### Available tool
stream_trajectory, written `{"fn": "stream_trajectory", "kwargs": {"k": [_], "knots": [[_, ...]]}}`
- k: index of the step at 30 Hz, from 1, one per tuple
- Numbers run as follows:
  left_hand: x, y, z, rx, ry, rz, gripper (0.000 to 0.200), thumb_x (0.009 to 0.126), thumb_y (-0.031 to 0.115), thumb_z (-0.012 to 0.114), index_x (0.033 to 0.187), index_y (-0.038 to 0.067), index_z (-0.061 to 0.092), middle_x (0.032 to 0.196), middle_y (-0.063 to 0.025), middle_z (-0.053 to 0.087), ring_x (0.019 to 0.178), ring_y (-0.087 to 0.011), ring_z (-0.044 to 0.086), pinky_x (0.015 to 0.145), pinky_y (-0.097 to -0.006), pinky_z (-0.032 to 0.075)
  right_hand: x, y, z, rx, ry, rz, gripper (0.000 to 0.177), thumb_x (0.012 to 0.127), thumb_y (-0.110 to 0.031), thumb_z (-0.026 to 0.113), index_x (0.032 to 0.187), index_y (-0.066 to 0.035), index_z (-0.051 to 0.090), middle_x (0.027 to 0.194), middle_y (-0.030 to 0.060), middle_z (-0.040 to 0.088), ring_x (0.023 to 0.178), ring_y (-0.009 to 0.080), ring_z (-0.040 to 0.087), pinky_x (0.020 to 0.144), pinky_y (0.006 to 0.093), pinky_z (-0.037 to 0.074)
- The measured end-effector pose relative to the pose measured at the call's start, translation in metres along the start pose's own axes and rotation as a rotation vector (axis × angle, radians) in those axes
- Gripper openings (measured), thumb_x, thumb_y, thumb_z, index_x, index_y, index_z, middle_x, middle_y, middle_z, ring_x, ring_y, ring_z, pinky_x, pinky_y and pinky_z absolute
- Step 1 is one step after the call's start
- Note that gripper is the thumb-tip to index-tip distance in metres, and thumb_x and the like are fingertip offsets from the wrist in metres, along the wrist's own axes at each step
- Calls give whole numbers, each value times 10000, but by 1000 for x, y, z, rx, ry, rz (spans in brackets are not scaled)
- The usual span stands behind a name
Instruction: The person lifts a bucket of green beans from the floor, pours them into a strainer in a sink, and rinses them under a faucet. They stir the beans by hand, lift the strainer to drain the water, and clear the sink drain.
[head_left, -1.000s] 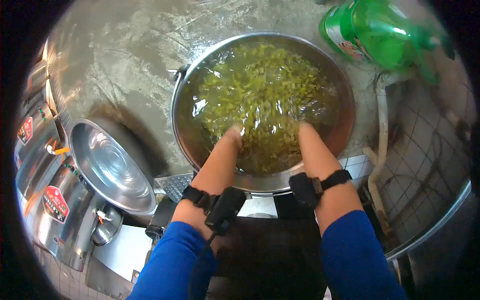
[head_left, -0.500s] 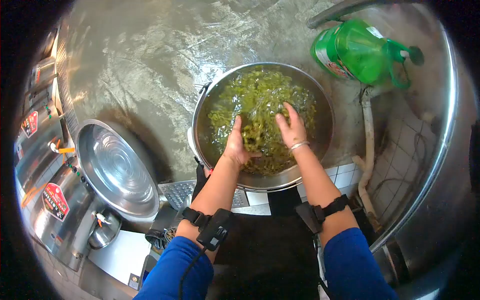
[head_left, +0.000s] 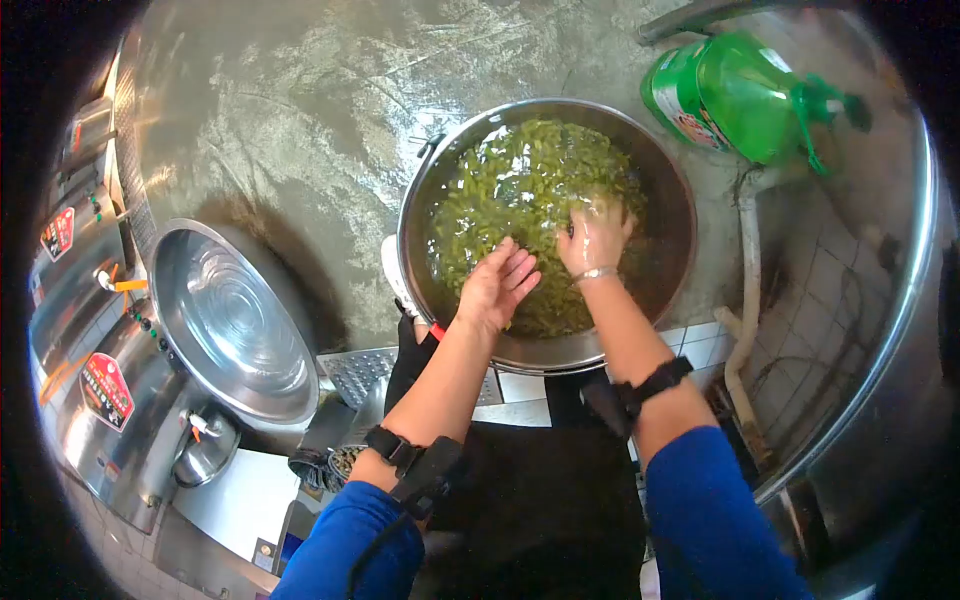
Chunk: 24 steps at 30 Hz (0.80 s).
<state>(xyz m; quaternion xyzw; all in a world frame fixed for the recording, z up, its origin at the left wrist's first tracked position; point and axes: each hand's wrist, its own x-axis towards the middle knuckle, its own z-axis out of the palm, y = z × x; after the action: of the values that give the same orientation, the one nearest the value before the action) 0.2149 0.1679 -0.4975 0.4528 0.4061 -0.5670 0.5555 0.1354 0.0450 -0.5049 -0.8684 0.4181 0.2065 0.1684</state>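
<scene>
A large round metal pot [head_left: 668, 268] holds water and many small chopped green vegetable pieces [head_left: 545, 160]. In its near left part, my left hand [head_left: 499, 284] is at the water's surface with its palm turned inward and its fingers stretched out. It grips nothing that I can see. My right hand [head_left: 598, 238], with a bangle at the wrist, is partly under the water among the green pieces. Its fingers are spread, and the water blurs their tips.
A wide steel basin [head_left: 235, 320] leans at the left near steel appliances [head_left: 105, 420]. At the upper right lies a green plastic jug [head_left: 740, 98], with a pale pipe [head_left: 747, 270] below it. Wet concrete floor [head_left: 300, 130] surrounds the pot.
My right hand has gone deeper into the water and its fingers have spread. My left hand has turned its palm and shifted slightly right. The whole view has shifted a little.
</scene>
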Motion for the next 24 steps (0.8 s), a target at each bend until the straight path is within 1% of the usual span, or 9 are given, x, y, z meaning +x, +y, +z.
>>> {"fn": "stream_trajectory", "kwargs": {"k": [2,4,7,11,14,15,17,22,24], "knots": [[2,3,6,-74,-2,-6,407,803,307,498,1093,38,403,1091,-133,428,1017,-241,432,860,-417,375,-10,4,4,167,388,-176,389,656,-225,561,1036,-157,516,1102,64,467,1025,280,405,846,442,316],[10,6,10,-140,-8,-14,467,808,344,475,1148,42,371,1143,-140,404,1052,-258,407,886,-439,338,-20,6,10,210,437,-208,389,670,-197,545,1055,-163,496,1126,58,435,1060,274,367,889,453,259],[32,10,12,4,90,72,619,830,423,340,1293,58,155,1322,-128,222,1185,-292,257,963,-484,153,-26,12,23,41,326,-204,361,675,-165,551,1032,-135,508,1115,60,439,1081,273,359,909,486,210],[35,21,18,-202,-4,34,536,852,394,281,1265,56,228,1305,-140,247,1182,-325,250,956,-499,177,-31,-2,-6,371,521,-380,201,673,-139,577,873,-119,584,952,37,523,949,236,465,885,485,244],[22,22,24,-373,-26,37,513,855,393,276,1247,62,260,1292,-145,266,1176,-330,256,962,-505,176,-52,-25,-24,851,343,-473,107,663,-79,584,769,-65,582,863,70,541,822,249,521,771,355,391],[9,24,31,-353,58,68,505,856,399,276,1238,69,274,1288,-147,264,1172,-325,261,956,-519,190,-59,-29,-21,914,275,-517,109,672,-54,572,781,-54,576,855,95,542,805,257,525,726,331,411],[18,17,13,-427,-45,54,479,866,375,272,1240,76,265,1295,-139,244,1173,-324,256,928,-537,237,-67,-32,-5,1008,129,-530,170,637,-13,544,803,-50,545,856,104,525,796,284,513,697,327,420],[15,16,4,-355,28,98,462,874,326,286,1265,90,219,1311,-127,199,1188,-313,236,923,-535,263,-53,-12,13,524,374,-404,122,615,-42,527,731,-76,519,768,75,493,806,258,465,713,373,377],[12,12,-1,-262,114,175,423,869,286,313,1230,72,263,1322,-117,160,1196,-313,222,919,-536,274,-54,-3,28,372,140,-276,111,626,-62,524,736,-76,525,793,64,503,845,244,463,750,372,356]]}}
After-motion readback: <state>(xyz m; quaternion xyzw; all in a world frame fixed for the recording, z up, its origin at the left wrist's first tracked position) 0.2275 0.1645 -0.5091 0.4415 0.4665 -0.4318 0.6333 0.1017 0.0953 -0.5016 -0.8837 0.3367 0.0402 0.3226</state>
